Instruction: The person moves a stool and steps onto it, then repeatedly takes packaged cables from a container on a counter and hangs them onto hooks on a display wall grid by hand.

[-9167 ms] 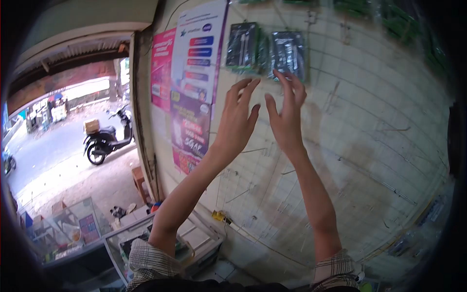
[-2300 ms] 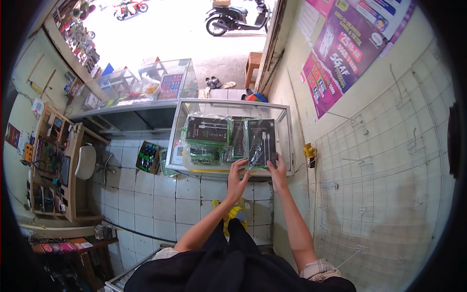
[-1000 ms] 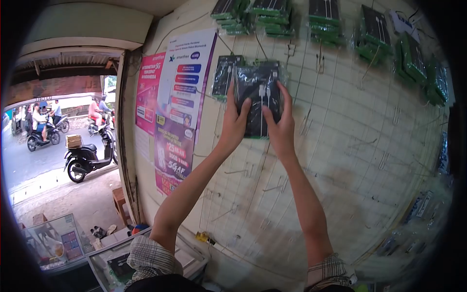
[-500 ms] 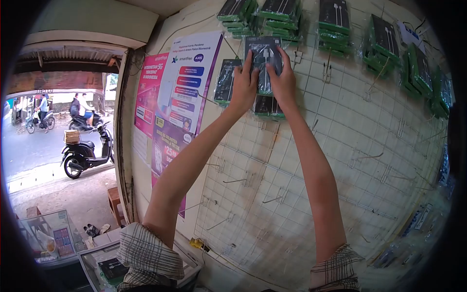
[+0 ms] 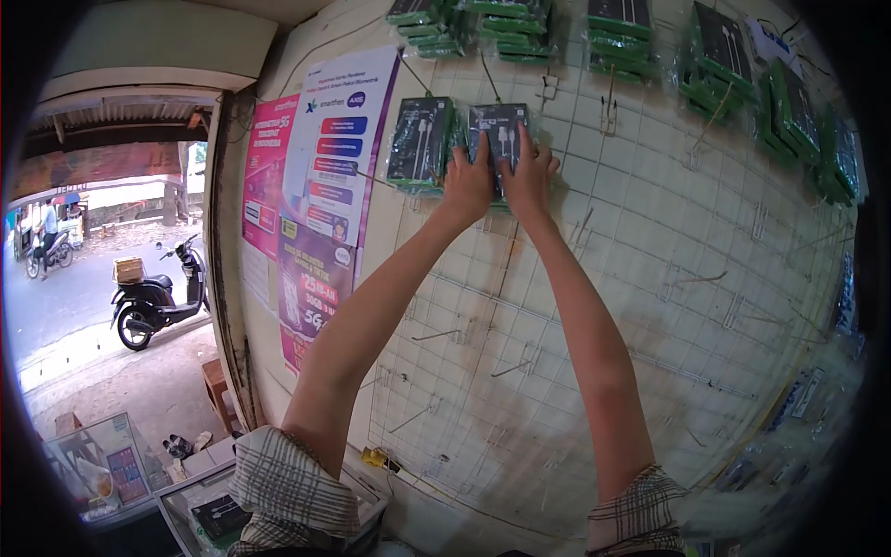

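Observation:
A black-and-green boxed charging cable [image 5: 504, 123] in clear plastic wrap sits against the wire grid, under a hook. My left hand [image 5: 468, 184] grips its lower left side, index finger stretched up its front. On the lower right, my right hand [image 5: 530, 183] holds the same box, its index finger also reaching up the front. Both thumbs lie near the box's lower middle. Just left of my left hand hangs a similar wrapped cable box [image 5: 419, 141], with more packs behind it.
Stacks of wrapped cable boxes [image 5: 616, 35] hang along the top of the wire grid [image 5: 594, 306]. Bare hooks stick out lower down. Posters [image 5: 327, 139] cover the wall at left. A glass display case [image 5: 176, 506] stands below, and a parked scooter [image 5: 158, 297] is outside.
Both hands have lowered slightly with the cable box, which now sits beside the left-hand one instead of higher up. My view has shifted a little; a passing motorbike outside has gone.

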### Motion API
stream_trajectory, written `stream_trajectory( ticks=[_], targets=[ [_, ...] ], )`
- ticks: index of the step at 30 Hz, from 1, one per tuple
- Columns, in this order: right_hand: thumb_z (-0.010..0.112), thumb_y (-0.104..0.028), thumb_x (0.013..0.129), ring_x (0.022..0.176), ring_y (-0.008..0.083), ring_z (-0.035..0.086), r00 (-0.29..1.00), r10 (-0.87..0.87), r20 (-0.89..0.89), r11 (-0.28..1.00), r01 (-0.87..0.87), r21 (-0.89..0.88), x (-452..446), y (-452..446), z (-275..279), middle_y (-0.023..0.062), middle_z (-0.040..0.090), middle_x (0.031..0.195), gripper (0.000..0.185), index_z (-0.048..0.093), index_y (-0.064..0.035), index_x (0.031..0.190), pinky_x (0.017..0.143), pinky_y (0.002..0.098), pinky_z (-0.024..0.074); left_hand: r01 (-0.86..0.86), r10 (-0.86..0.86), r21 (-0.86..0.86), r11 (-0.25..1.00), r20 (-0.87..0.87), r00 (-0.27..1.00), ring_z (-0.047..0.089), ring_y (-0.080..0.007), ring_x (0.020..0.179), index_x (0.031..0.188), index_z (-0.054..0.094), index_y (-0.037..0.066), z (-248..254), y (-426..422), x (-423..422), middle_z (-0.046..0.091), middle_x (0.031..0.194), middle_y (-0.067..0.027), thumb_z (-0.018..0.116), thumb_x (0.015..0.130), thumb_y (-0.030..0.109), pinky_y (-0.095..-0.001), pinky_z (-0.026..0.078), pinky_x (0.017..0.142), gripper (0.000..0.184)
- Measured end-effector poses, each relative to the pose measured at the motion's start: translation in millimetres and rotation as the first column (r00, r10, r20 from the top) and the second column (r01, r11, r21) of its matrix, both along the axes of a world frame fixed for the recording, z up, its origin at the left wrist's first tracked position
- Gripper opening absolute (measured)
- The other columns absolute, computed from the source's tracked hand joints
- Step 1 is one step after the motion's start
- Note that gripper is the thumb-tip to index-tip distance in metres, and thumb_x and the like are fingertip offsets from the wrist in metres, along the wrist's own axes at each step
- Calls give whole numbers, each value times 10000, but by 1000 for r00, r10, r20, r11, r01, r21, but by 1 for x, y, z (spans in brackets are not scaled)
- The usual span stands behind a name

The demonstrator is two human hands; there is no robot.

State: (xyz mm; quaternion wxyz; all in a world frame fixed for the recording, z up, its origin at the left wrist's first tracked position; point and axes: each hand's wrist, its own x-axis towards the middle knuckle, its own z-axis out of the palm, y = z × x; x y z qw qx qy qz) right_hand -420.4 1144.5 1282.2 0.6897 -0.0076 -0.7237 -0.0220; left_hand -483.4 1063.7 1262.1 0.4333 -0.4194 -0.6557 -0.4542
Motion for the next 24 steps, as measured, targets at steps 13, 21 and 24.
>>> stream_trajectory(
  ticks=[13, 21, 24],
  targets=[
    [546, -123, 787, 1118, 373, 265, 999, -13, -50, 997, 10, -73, 32, -44, -51, 209, 275, 1224, 519, 365, -92, 1273, 919, 483, 248, 15, -8, 23, 1000, -296, 955, 325, -436, 1157, 1252, 310, -73, -54, -38, 27, 280, 1276, -303, 494, 764, -19, -438, 316, 960, 524],
    [490, -74, 825, 1097, 289, 298, 738, 600, 310, 799, -532, -280, 111, -155, -241, 167, 333, 1204, 361, 472, -31, 1183, 912, 375, 286, 99, -101, 28, 995, 105, 989, 352, -327, 1186, 1255, 389, 56, -223, -185, 79, 385, 1236, -153, 502, 766, -53, -405, 303, 976, 514],
    [493, -71, 819, 1092, 270, 333, 504, 758, 415, 652, -562, -508, 92, -178, -314, 145, 356, 1184, 340, 501, -46, 1158, 880, 353, 328, -48, 20, 66, 997, 375, 927, 374, -332, 1166, 1230, 419, 67, -299, -239, 67, 399, 1221, -163, 498, 786, -31, -386, 315, 962, 462]
  ],
)
